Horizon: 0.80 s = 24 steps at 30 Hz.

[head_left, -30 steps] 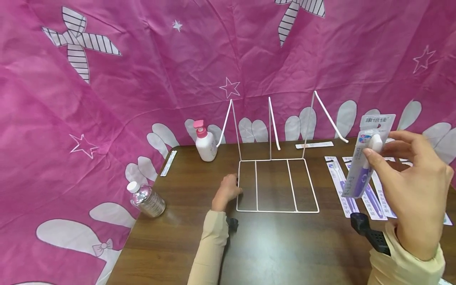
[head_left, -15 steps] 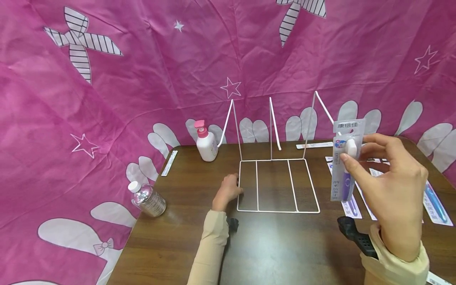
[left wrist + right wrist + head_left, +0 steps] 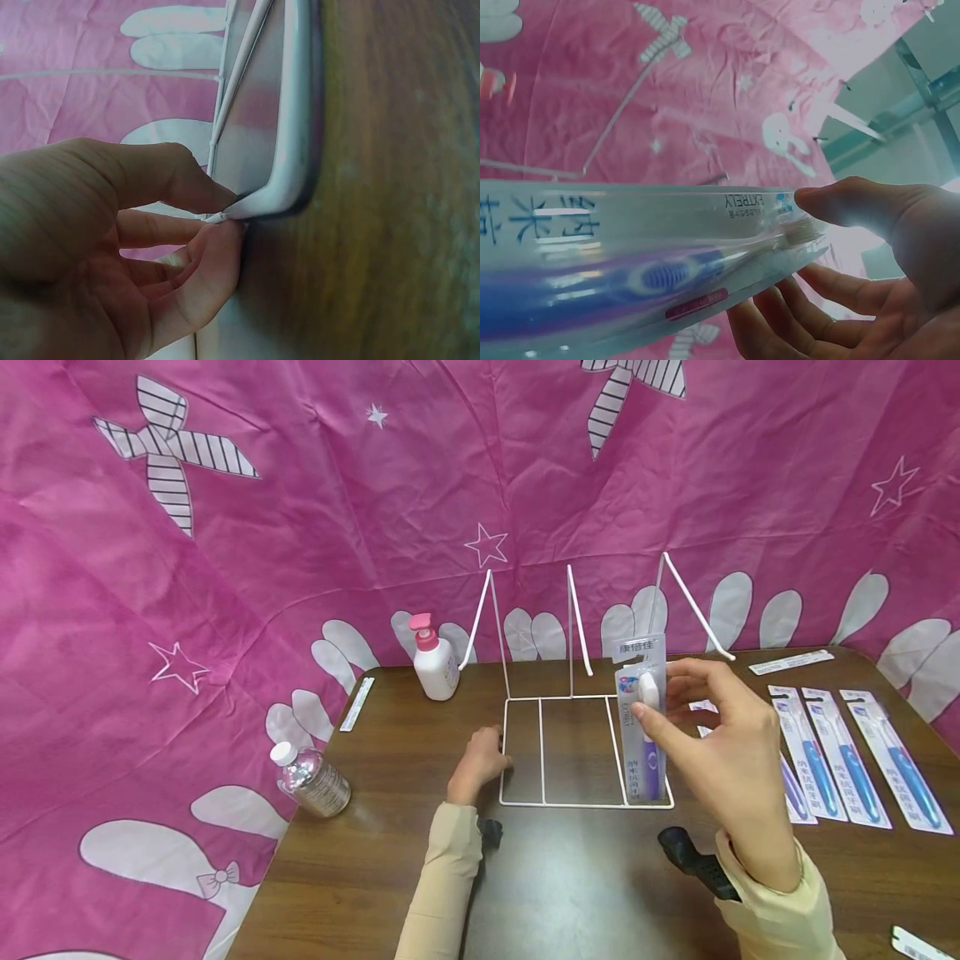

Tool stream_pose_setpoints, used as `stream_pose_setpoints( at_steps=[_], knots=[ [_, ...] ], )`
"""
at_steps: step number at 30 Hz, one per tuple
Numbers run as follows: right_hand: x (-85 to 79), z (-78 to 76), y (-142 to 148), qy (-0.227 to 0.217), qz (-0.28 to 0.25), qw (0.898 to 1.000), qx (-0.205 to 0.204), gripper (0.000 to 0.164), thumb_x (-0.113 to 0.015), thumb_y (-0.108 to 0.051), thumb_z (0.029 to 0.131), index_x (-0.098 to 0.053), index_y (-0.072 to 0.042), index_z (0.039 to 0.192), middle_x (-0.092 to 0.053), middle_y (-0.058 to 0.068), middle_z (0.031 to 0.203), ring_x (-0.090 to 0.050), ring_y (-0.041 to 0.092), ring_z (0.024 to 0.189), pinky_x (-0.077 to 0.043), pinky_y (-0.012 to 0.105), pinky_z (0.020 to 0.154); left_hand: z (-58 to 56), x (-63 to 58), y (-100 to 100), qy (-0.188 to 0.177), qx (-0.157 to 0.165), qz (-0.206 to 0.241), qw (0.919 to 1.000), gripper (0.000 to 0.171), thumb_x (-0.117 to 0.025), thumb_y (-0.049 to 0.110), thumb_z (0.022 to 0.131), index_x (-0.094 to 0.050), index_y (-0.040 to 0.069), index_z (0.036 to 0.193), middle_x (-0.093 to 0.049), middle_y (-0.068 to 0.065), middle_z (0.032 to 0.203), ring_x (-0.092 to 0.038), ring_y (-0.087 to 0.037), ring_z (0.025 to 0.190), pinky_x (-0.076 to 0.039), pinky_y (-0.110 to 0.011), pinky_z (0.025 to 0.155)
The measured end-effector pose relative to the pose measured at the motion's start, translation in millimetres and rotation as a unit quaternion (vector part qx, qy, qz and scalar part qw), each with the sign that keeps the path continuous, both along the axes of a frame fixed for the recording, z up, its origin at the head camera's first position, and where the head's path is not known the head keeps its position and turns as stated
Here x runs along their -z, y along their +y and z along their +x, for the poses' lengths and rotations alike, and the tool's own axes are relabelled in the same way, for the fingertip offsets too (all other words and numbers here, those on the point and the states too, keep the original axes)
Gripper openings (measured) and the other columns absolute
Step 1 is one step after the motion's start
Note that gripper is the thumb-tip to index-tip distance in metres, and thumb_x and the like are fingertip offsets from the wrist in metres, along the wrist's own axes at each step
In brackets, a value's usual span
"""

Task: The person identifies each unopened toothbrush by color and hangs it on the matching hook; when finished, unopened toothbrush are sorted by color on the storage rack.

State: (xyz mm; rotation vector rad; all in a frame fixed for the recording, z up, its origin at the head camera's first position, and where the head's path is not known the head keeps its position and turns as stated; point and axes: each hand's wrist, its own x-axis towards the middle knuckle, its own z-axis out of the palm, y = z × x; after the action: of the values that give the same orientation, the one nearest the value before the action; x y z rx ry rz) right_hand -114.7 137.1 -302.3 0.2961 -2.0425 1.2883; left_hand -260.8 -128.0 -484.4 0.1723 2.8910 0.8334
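Note:
A packaged toothbrush (image 3: 651, 764) with a purple handle stands roughly upright in my right hand (image 3: 723, 760), pinched by thumb and fingers near the brush head. It overlaps the right side of the white wire rack (image 3: 542, 752) in the head view. Close up in the right wrist view, the clear blister and printed card of the toothbrush pack (image 3: 630, 274) fill the lower left. My left hand (image 3: 477, 764) pinches the rack's left base wire. The left wrist view shows thumb and finger meeting on that white wire (image 3: 296, 112). Three hooked arms rise at the rack's back.
Several packaged toothbrushes (image 3: 847, 760) lie on the right of the wooden table (image 3: 570, 885). A white pump bottle (image 3: 435, 668) with a pink top stands behind left. A clear bottle (image 3: 318, 785) is at the left edge. Flat white strips (image 3: 356, 703) lie near the edges.
My right hand has moved left with the toothbrush pack, from over the packs on the right to the rack's right side. The left hand has stayed on the rack.

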Motion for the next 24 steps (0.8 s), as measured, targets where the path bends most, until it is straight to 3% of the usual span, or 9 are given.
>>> stream_pose_setpoints(
  at_steps=[10, 24],
  knots=[
    [6.5, -2.5, -18.0, 0.000, 0.012, 0.999, -0.042, 0.043, -0.086, 0.006, 0.072, -0.067, 0.000, 0.110, -0.067, 0.005, 0.089, -0.062, 0.006, 0.076, -0.051, 0.010, 0.069, -1.0, 1.8, -1.2, 0.007, 0.007, 0.005, 0.9999, 0.029, -0.080, 0.001, 0.076, -0.063, -0.002, 0.099, -0.057, -0.011, 0.086, -0.055, -0.027, 0.079, -0.053, -0.043, 0.073],
    [16.5, -13.4, -23.9, -0.012, 0.046, 0.997, -0.054, 0.042, -0.087, 0.007, 0.070, -0.064, 0.001, 0.106, -0.066, 0.006, 0.087, -0.061, 0.012, 0.075, -0.053, 0.010, 0.069, -1.1, 2.8, -0.9, 0.001, 0.004, 0.004, 1.0000, 0.031, -0.080, 0.002, 0.077, -0.063, -0.002, 0.102, -0.056, -0.012, 0.089, -0.055, -0.027, 0.082, -0.053, -0.043, 0.074]
  ],
)
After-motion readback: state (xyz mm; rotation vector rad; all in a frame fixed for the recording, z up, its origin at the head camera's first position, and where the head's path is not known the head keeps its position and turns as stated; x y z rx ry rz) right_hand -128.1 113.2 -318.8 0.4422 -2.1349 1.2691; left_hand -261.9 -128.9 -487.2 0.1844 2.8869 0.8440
